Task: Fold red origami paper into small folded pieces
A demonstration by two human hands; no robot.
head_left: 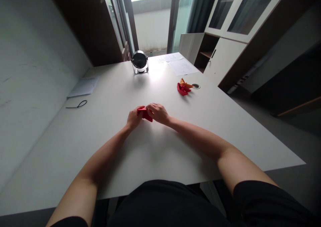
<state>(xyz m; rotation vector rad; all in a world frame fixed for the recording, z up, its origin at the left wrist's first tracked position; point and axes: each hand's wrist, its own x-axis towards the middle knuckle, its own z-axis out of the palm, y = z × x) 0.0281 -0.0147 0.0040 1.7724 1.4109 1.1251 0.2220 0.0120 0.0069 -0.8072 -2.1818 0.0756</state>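
Observation:
A small red folded paper (147,116) is held between my two hands, above the white table (160,150). My left hand (134,117) closes on its left end, with the fingers partly behind the paper. At the upper right part of the paper, my right hand (157,113) grips with bent fingers. Further back to the right, red folded paper pieces (183,89) and an orange one (185,83) lie together, touching, beside a round cable hole (196,86).
A round black device on a metal stand (139,60) is at the table's back. Paper sheets (182,67) lie at the back right, more paper (84,86) at the left by the wall. A black cable tie (79,104) is near the left edge.

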